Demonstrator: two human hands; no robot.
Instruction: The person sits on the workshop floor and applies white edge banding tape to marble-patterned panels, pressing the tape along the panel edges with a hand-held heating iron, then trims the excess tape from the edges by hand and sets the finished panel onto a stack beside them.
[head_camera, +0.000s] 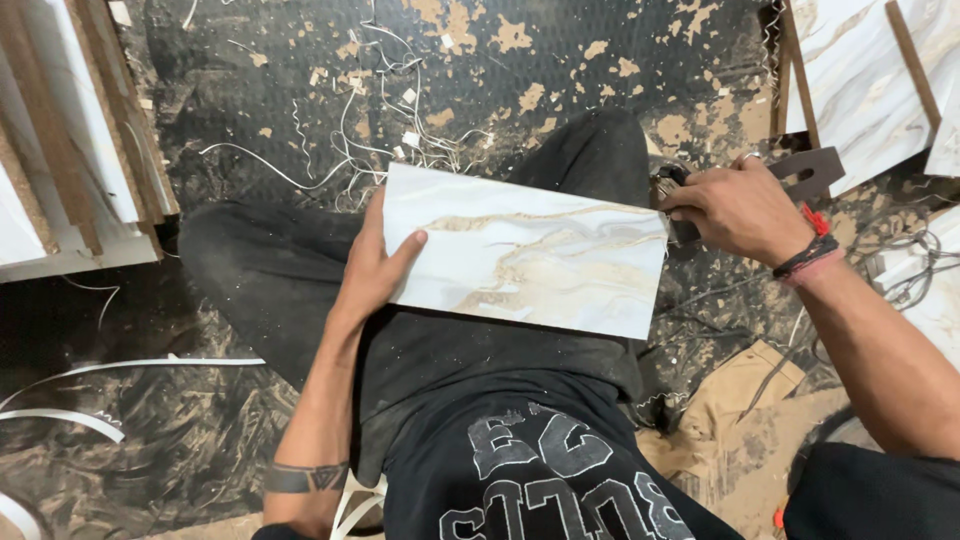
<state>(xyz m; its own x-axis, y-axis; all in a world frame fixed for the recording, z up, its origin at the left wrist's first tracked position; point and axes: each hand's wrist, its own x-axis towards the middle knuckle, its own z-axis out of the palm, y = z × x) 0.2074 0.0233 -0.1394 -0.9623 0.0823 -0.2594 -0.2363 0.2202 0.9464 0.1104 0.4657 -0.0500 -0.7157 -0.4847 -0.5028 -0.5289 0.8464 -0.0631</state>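
Panel: I see a marble-patterned rectangular panel (525, 250) lying flat across my lap at centre frame, long edge running from 9 to 3 o'clock
Left hand (375, 270): at 9 o'clock of the panel, palm against its short edge, thumb over the top face; the grip is wrapped on the panel
Right hand (740, 210): at 3 o'clock, fist closed on a small dark tool (672, 195) pressed to the panel's right edge
Handling: I judge the panel stiff, fairly light, smooth and likely slippery on its glossy face, with corners that could chip; best held by the two short edges
Surroundings: white trimmed strips (380, 110) litter the floor at 12 o'clock; more panels (870, 80) at 2 o'clock
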